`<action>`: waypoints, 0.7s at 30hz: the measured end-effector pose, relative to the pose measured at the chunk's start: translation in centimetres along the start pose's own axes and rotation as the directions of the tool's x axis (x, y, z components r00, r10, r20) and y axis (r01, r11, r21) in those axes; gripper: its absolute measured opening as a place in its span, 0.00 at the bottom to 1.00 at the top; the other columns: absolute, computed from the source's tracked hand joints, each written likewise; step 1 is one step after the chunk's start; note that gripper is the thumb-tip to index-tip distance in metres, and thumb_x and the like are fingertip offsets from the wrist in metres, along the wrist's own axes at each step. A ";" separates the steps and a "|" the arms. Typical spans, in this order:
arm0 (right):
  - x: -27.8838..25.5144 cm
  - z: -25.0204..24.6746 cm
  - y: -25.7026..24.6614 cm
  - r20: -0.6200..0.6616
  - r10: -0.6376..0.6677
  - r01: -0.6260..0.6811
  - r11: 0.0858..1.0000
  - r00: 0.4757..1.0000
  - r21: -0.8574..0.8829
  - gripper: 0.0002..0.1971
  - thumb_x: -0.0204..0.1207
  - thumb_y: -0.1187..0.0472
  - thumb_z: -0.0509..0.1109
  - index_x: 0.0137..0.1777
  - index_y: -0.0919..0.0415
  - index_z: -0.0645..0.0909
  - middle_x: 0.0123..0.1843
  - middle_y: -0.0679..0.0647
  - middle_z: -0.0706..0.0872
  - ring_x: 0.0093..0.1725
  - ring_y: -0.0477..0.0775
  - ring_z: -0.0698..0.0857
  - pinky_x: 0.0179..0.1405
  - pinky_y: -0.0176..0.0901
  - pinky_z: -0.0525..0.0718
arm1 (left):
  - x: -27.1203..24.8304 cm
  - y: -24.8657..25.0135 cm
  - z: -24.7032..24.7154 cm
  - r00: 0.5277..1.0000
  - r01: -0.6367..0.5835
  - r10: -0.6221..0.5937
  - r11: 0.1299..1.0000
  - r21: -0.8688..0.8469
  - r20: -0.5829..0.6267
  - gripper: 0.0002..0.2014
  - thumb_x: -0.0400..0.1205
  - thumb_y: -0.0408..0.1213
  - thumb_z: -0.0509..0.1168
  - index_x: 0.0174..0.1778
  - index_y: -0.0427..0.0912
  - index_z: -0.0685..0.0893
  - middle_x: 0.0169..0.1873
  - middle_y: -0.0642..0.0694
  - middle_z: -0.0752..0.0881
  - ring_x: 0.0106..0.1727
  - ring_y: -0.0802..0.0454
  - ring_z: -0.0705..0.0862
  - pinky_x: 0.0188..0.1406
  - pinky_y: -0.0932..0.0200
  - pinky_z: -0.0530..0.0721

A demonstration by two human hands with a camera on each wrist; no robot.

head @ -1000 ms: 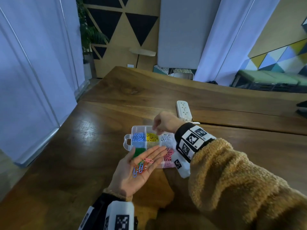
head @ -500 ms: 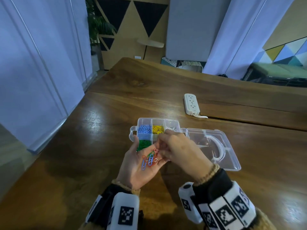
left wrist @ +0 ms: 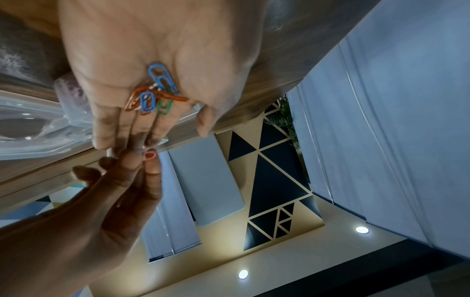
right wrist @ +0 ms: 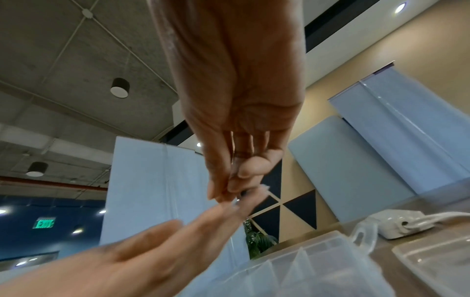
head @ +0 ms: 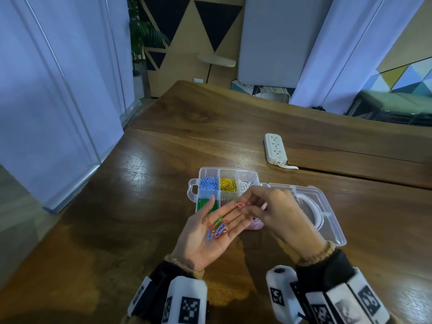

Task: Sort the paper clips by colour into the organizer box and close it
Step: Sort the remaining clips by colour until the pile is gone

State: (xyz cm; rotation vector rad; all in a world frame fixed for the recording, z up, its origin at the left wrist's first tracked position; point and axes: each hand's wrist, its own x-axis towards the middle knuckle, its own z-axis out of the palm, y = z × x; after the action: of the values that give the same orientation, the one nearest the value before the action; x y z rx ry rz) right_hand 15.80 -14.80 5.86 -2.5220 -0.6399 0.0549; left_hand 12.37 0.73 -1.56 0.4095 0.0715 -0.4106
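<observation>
A clear organizer box [head: 248, 174] lies open on the wooden table, its compartments holding blue, yellow, white, green and pink clips. Its lid [head: 332, 230] lies flat to the right. My left hand [head: 211, 232] is held palm up in front of the box, fingers straight, with several loose clips [head: 217, 229] in blue, orange and green lying on it [left wrist: 157, 94]. My right hand [head: 250, 205] pinches a pink paper clip [head: 240, 205] between thumb and forefinger just above the left fingertips [left wrist: 150, 155]. In the right wrist view the clip is hidden by the fingers [right wrist: 236, 180].
A white power strip [head: 275, 148] lies on the table beyond the box, its cable running right. The table's left edge drops off towards pale curtains. A seam in the tabletop runs behind the box lid.
My right hand came back from the box's far compartments to the left palm and picked a pink clip from it. The left hand stayed palm up.
</observation>
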 end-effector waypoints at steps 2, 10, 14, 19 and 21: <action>0.4 -1.3 0.6 -0.012 0.066 -0.065 0.997 0.998 0.033 0.05 0.72 0.64 0.73 0.42 0.53 0.83 0.32 0.37 0.81 0.30 0.30 0.81 0.34 0.18 0.75 | -0.1 0.6 0.1 0.999 -0.025 0.025 1.000 0.005 -0.031 0.25 0.75 0.40 0.70 0.61 0.23 0.82 0.65 0.27 0.80 0.65 0.34 0.82 0.59 0.42 0.84; 2.7 -1.4 3.2 0.005 0.173 -0.172 0.984 0.985 -0.049 0.05 0.72 0.69 0.72 0.39 0.58 0.83 0.35 0.51 0.86 0.28 0.36 0.80 0.29 0.23 0.79 | -0.5 3.0 -0.1 0.971 -0.195 0.170 0.970 -0.144 -0.168 0.21 0.87 0.37 0.51 0.59 0.28 0.85 0.63 0.32 0.84 0.65 0.38 0.84 0.63 0.40 0.79; 3.2 0.0 3.4 0.026 0.181 -0.177 0.977 0.983 -0.116 0.05 0.74 0.69 0.70 0.42 0.58 0.83 0.39 0.50 0.85 0.36 0.42 0.83 0.37 0.29 0.82 | -0.4 2.6 0.1 0.975 -0.152 0.138 0.986 -0.066 -0.171 0.19 0.82 0.36 0.54 0.59 0.28 0.84 0.63 0.33 0.84 0.63 0.41 0.85 0.61 0.44 0.82; 3.3 0.4 3.5 0.048 0.143 -0.133 0.976 0.989 -0.174 0.05 0.76 0.68 0.67 0.48 0.60 0.83 0.42 0.49 0.85 0.41 0.42 0.83 0.42 0.32 0.84 | -0.3 2.6 0.1 0.977 -0.143 0.130 0.988 -0.064 -0.171 0.19 0.81 0.35 0.55 0.60 0.29 0.84 0.63 0.34 0.85 0.63 0.41 0.85 0.60 0.45 0.82; 3.4 0.5 3.5 0.097 0.098 -0.072 0.969 0.990 -0.238 0.06 0.77 0.66 0.67 0.51 0.58 0.81 0.46 0.49 0.85 0.44 0.44 0.82 0.47 0.38 0.84 | -0.3 2.6 0.1 0.977 -0.142 0.129 0.988 -0.065 -0.172 0.19 0.83 0.35 0.53 0.59 0.29 0.84 0.62 0.34 0.85 0.62 0.41 0.85 0.59 0.45 0.83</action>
State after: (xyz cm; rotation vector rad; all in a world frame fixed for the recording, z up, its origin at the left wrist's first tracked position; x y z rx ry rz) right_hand 20.23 -15.61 3.94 -2.7898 -0.6110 0.1566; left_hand 13.14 2.99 -0.43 0.3701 0.2216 -0.2376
